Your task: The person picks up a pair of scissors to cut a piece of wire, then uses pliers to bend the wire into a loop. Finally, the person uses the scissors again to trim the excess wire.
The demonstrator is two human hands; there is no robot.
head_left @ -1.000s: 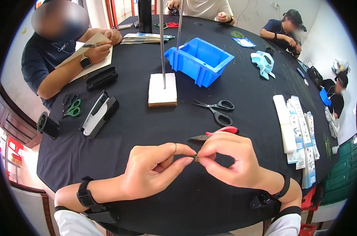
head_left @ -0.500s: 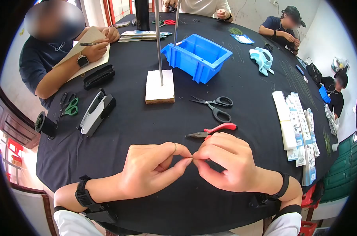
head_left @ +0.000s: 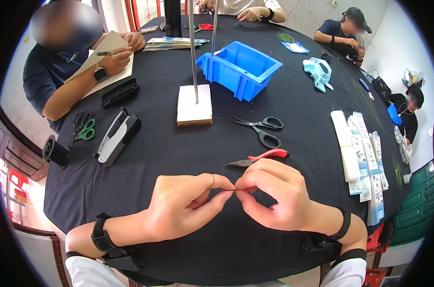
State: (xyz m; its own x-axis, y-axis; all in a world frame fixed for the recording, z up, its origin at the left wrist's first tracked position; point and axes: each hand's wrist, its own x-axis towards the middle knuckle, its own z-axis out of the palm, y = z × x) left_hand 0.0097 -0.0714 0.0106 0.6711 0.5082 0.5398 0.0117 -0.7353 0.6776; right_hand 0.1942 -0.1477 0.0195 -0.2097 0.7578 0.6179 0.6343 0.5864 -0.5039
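My left hand [head_left: 181,203] and my right hand [head_left: 276,198] meet above the black cloth, fingertips almost touching. Each pinches thumb against index finger. Between the tips shows a tiny brownish speck or strand, too small to name. A thin greenish-yellow loop [head_left: 212,180] circles my left index finger. Just beyond my right hand lie pliers [head_left: 267,155] with red handles, partly covered by that hand. Farther off, black scissors [head_left: 262,128] rest with their blades slightly apart.
A white block [head_left: 194,107] holds a metal rod beside a blue bin [head_left: 241,71]. Left are a stapler [head_left: 117,136], green-handled scissors [head_left: 86,130] and a black spool [head_left: 56,152]. Printed packets [head_left: 363,158] lie right. Other people sit around the table.
My right fingertips have shifted slightly, and the thumb sits a little lower against the index finger. My left hand is nearly still. Across the table, a person's hand has moved left.
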